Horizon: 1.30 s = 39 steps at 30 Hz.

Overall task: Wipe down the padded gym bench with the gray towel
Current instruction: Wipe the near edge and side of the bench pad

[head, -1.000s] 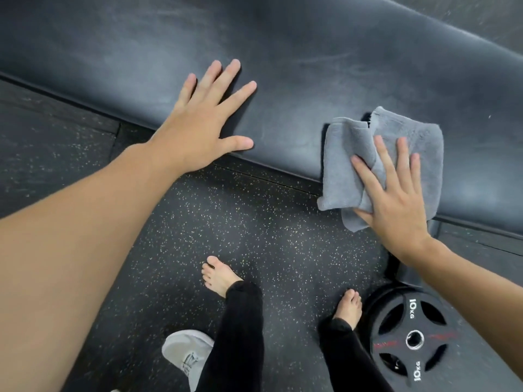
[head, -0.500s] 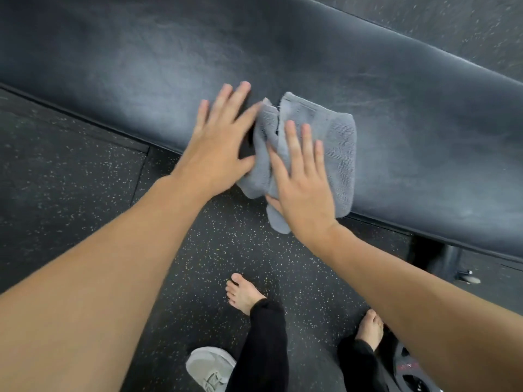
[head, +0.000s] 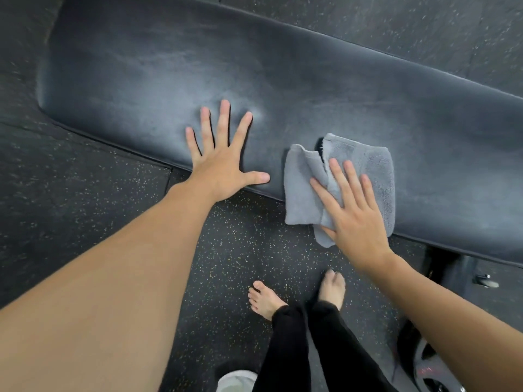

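The dark padded gym bench (head: 283, 80) runs across the view from upper left to right. A folded gray towel (head: 373, 165) lies on its near edge, one corner hanging over the side. My right hand (head: 353, 213) presses flat on the towel with fingers spread. My left hand (head: 223, 159) rests flat on the bare pad to the left of the towel, fingers splayed, with a gap between thumb and cloth.
Speckled black rubber floor (head: 85, 207) lies below the bench. My bare feet (head: 266, 301) stand close to the bench. A gray shoe (head: 236, 380) sits at the bottom edge. A weight plate (head: 430, 372) and the bench's frame (head: 467, 273) are at lower right.
My right hand has slid the towel to the right along the bench, away from my left hand, which it was touching half a second ago. The view has shifted to show the bench's left end.
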Available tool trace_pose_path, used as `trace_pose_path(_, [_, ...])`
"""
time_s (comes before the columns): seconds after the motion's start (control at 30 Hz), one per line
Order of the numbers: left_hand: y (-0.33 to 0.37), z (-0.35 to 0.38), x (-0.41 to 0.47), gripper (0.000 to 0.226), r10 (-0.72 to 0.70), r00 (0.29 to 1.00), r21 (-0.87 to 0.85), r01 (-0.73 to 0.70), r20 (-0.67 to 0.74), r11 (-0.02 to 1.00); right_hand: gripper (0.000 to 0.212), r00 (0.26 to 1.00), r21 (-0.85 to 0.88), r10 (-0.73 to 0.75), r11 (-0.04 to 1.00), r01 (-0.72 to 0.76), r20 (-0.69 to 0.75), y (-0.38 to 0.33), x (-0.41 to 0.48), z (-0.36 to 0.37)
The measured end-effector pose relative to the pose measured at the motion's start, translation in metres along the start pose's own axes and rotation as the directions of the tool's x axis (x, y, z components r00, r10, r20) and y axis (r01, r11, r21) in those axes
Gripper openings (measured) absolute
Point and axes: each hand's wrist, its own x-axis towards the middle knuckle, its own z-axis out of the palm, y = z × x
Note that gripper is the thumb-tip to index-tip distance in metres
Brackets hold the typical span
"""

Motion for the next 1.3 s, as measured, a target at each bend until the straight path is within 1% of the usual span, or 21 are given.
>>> trace_pose_path(0.13, [-0.001, -0.001, 0.002, 0.115, 0.001, 1.0, 0.007, -0.001, 0.022, 1.0, 0.107, 0.997, 0.019, 0.077, 0.997, -0.077, 0.024, 0.019, -0.018, -0.002])
trace_pose_path(0.27, [-0.002, 0.001, 0.002, 0.115, 0.014, 1.0, 0.004, -0.014, 0.027, 1.0, 0.109, 0.998, 0.033, 0.053, 0.998, -0.054, 0.04, 0.014, -0.011, 0.0])
trace_pose_path(0.37, [-0.003, 0.002, 0.001, 0.113, 0.027, 1.0, -0.004, -0.027, 0.007, 1.0, 0.123, 0.998, 0.038, 0.058, 0.998, -0.059, 0.031, 0.002, -0.001, 0.0])
trace_pose_path(0.4, [-0.004, 0.002, 0.001, 0.113, 0.031, 0.999, -0.004, -0.031, 0.007, 0.999, 0.123, 0.998, 0.036, 0.057, 0.998, -0.058, 0.02, -0.006, 0.006, 0.001])
trace_pose_path(0.43, [-0.004, 0.002, 0.0, 0.111, 0.039, 0.999, -0.005, -0.039, 0.009, 0.999, 0.119, 0.999, 0.042, 0.045, 0.998, -0.046, 0.007, -0.015, 0.014, 0.0])
trace_pose_path(0.5, [-0.002, 0.001, -0.001, 0.104, 0.058, 0.998, -0.021, -0.058, 0.005, 0.998, 0.103, 1.0, 0.057, -0.006, 0.998, 0.007, -0.026, -0.044, 0.041, -0.001])
trace_pose_path(0.57, [-0.005, -0.001, -0.005, 0.088, 0.085, 0.996, -0.077, -0.086, -0.017, 0.993, 0.077, 0.999, 0.04, -0.021, 0.999, 0.022, -0.027, -0.078, 0.073, 0.0])
trace_pose_path(0.63, [-0.026, -0.008, -0.006, 0.079, 0.178, 0.982, -0.082, -0.183, -0.068, 0.98, 0.051, 0.998, 0.066, 0.017, 0.998, -0.014, -0.052, -0.105, 0.098, 0.001])
trace_pose_path(0.67, [-0.042, -0.015, -0.005, 0.079, 0.256, 0.964, -0.062, -0.261, -0.074, 0.963, 0.045, 0.997, 0.08, 0.031, 0.996, -0.026, -0.065, -0.116, 0.107, -0.001])
trace_pose_path(0.73, [-0.079, -0.032, -0.002, 0.08, 0.378, 0.924, -0.041, -0.381, -0.066, 0.924, 0.042, 0.997, 0.073, 0.004, 0.997, 0.002, -0.077, -0.134, 0.123, -0.005])
trace_pose_path(0.77, [-0.096, -0.04, 0.001, 0.081, 0.403, 0.913, -0.026, -0.405, -0.069, 0.914, 0.042, 0.996, 0.071, -0.014, 0.997, 0.02, -0.086, -0.142, 0.13, -0.006])
trace_pose_path(0.83, [-0.123, -0.055, 0.007, 0.082, 0.402, 0.913, 0.028, -0.401, -0.068, 0.915, 0.046, 0.995, 0.108, -0.003, 0.994, 0.014, -0.096, -0.157, 0.144, -0.01])
trace_pose_path(0.9, [-0.14, -0.067, 0.014, 0.087, 0.374, 0.926, 0.054, -0.371, -0.06, 0.927, 0.043, 0.994, 0.108, 0.013, 0.994, -0.001, -0.107, -0.166, 0.151, -0.011])
trace_pose_path(1.0, [-0.161, -0.081, 0.023, 0.09, 0.347, 0.935, 0.026, -0.346, -0.078, 0.938, 0.058, 0.996, 0.127, 0.024, 0.992, -0.012, -0.091, -0.163, 0.148, -0.013])
trace_pose_path(1.13, [-0.182, -0.09, 0.025, 0.083, 0.348, 0.929, 0.042, -0.346, -0.125, 0.937, 0.086, 0.999, 0.099, 0.034, 0.995, -0.031, -0.021, -0.142, 0.126, -0.019])
trace_pose_path(1.23, [-0.202, -0.098, 0.023, 0.078, 0.331, 0.932, 0.05, -0.327, -0.149, 0.944, 0.109, 0.992, 0.091, 0.115, 0.989, -0.119, 0.047, -0.129, 0.105, -0.022])
trace_pose_path(1.3, [-0.215, -0.104, 0.022, 0.078, 0.317, 0.937, 0.092, -0.306, -0.147, 0.948, 0.123, 0.978, 0.102, 0.187, 0.975, -0.196, 0.09, -0.129, 0.101, -0.024])
